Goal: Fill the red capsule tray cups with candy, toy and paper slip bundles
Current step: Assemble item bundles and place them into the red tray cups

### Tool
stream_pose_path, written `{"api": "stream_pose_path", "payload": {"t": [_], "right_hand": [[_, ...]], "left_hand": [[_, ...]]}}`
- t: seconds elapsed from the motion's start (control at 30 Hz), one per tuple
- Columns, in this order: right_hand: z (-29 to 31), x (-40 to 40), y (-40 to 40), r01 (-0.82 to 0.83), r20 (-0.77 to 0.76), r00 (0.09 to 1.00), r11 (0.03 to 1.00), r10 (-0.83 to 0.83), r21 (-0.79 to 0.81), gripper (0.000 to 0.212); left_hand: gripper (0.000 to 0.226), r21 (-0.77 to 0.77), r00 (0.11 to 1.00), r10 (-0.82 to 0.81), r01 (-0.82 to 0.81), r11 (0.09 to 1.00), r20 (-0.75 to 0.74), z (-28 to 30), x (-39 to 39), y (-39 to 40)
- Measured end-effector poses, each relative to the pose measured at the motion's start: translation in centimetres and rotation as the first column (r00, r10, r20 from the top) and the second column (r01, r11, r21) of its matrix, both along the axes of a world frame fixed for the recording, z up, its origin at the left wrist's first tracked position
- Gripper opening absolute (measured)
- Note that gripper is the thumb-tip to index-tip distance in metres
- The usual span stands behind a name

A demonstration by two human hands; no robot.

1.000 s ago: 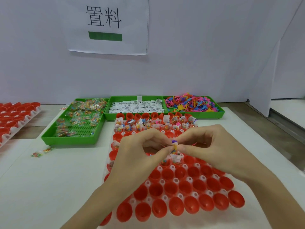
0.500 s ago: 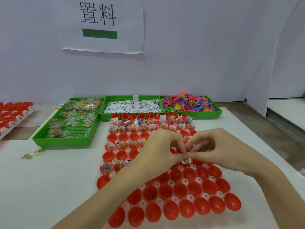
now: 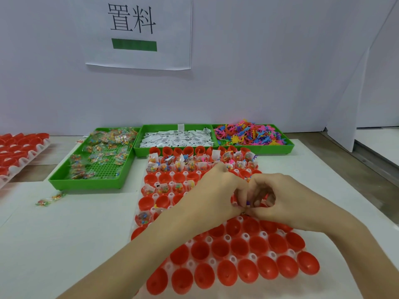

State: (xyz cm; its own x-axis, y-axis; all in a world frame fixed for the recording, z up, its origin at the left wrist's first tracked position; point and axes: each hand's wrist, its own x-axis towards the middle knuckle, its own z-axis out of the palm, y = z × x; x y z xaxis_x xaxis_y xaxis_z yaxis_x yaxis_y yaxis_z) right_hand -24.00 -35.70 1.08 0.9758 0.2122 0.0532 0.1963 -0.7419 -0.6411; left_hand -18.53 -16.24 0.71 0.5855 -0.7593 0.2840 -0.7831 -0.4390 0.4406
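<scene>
Both hands, left hand [image 3: 216, 190] and right hand [image 3: 278, 197], cover the tray's [image 3: 233, 258] middle cups; whatever they pinch is mostly hidden. Second tray [image 3: 19, 154] is cut off at left.

Both hands [image 3: 244, 197] lower, seemingly over tray [image 3: 226, 244]

White wall sign [image 3: 138, 32]: "置料", green bar beneath. Slip barcodes unreadable.

Counted on the bench: 3 green bins [image 3: 90, 184], w/ candy packets, paper slips, plastic toys respectively. 2 red capsule trays [image 3: 237, 255], 2 hands [image 3: 218, 190], 1 wall sign [image 3: 138, 31]. Approx. 2 loose candy packets [image 3: 50, 199] on tabletop.
</scene>
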Motion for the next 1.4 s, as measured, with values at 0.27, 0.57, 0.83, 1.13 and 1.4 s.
{"api": "stream_pose_path", "payload": {"t": [0.27, 0.57, 0.83, 1.13, 1.4], "right_hand": [[0.5, -0.2, -0.2, -0.031, -0.017, 0.999, 0.999, 0.031, -0.005, 0.021], [0.3, -0.2, 0.3, 0.018, 0.032, 0.999, 0.997, -0.016, -0.069, 0.022], [-0.4, 0.0, 0.5, 0.109, 0.06, 0.993, 0.987, -0.102, -0.116, 0.021], [0.3, 0.0, -0.5, 0.127, 0.149, 0.981, 0.992, -0.127, 0.005, 0.019], [0.4, 0.2, 0.1, 0.142, 0.208, 0.965, 0.986, -0.159, 0.092, 0.022]], "left_hand": [[0.005, 0.009, 0.995, 0.027, -0.028, 1.0, 0.099, 0.0, -0.4, -0.9], [0.006, 0.117, 0.981, -0.027, 0.004, 0.993, 0.194, -0.2, 0.1, -1.1], [0.02, 0.12, 0.936, 0.077, -0.126, 0.985, 0.344, -0.4, -0.5, -1.7], [0.027, 0.114, 0.961, 0.133, -0.164, 0.98, 0.243, -0.3, -0.9, -1.2], [0.029, -0.097, 0.943, 0.294, -0.282, 0.955, 0.154, 0.5, 1.7, 5.7]]}}
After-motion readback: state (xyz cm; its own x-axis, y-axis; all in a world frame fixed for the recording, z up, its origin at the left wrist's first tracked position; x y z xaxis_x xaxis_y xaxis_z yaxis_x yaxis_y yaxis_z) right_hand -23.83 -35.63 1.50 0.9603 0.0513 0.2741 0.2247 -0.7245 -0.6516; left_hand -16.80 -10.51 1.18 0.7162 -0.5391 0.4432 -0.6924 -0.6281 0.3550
